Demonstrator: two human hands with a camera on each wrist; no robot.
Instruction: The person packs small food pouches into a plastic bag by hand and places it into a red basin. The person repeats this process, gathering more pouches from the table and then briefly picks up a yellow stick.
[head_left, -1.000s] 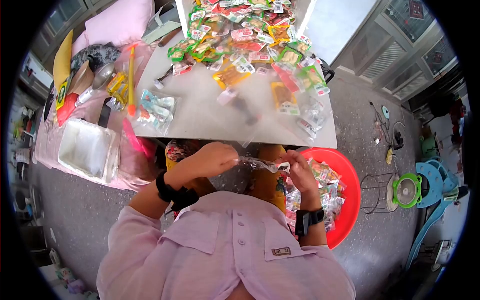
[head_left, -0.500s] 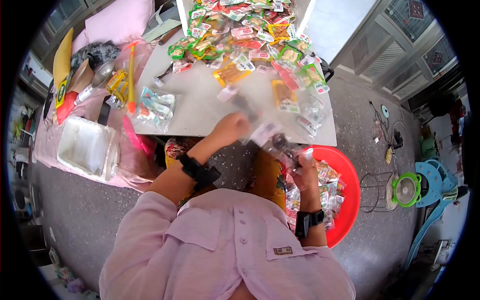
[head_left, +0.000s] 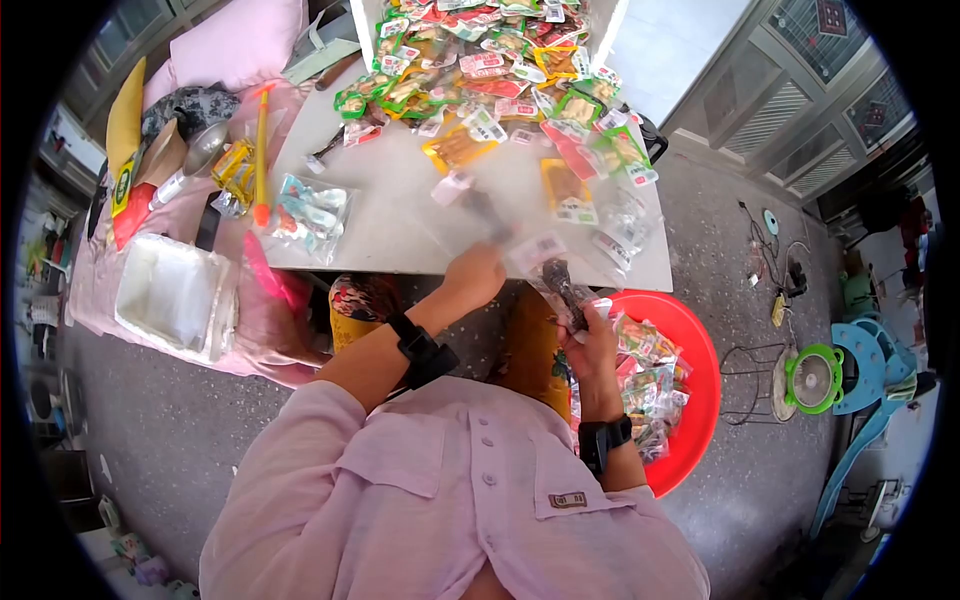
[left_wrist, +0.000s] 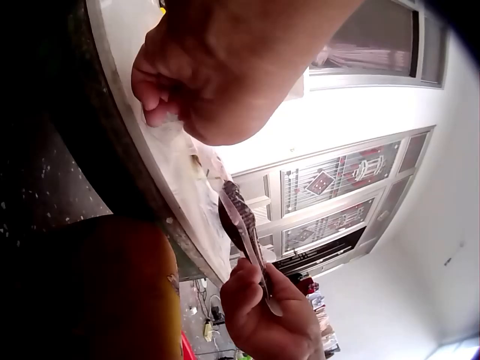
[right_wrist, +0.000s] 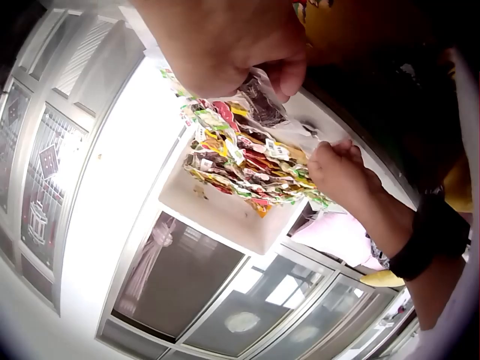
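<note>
At the centre of the head view, just below the near edge of the white table (head_left: 400,235), a clear plastic bag (head_left: 535,258) is held stretched between both hands. Its upper-left end is pinched by the curled fingers of the left hand (head_left: 476,272), right at the table edge. Its lower-right end, where a dark packet (head_left: 558,280) shows through the film, is gripped by the right hand (head_left: 592,345). The bag appears to be pulled taut so that the film is kept flat and the packet inside can be controlled. A red basin (head_left: 708,400), at the right of the frame just beside the right hand, is filled with packed bags (head_left: 650,385) and is apparently set within easy reach. Loose snack packets (head_left: 480,70) are heaped at the top of the frame, on the table's far part.
</note>
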